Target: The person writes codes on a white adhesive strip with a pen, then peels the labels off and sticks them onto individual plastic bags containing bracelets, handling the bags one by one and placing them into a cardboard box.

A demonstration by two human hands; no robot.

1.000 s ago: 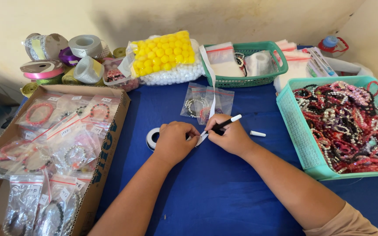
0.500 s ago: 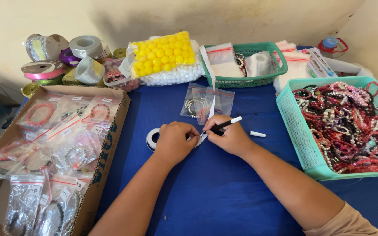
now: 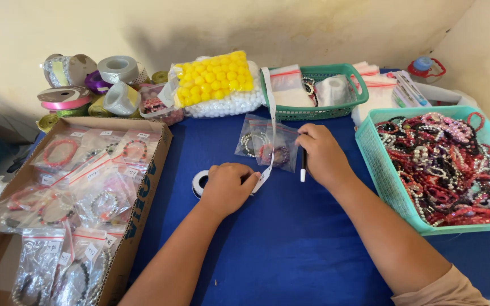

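My hands work a strip of white tape over small clear bags of bracelets on the blue tablecloth.

My left hand is closed, pinching the lower end of the tape between thumb and fingers, just in front of the bags; a tape roll lies against its outer side. My right hand rests just right of the bags, fingertips touching their upper right corner, with a black-and-white pen tucked under the palm; whether it truly grips the pen I cannot tell. The tape runs up from my left hand across the bags toward the green basket behind them. Well left of the bags sits a cardboard box of bagged bracelets; to their right, a teal basket heaped with beaded bracelets.
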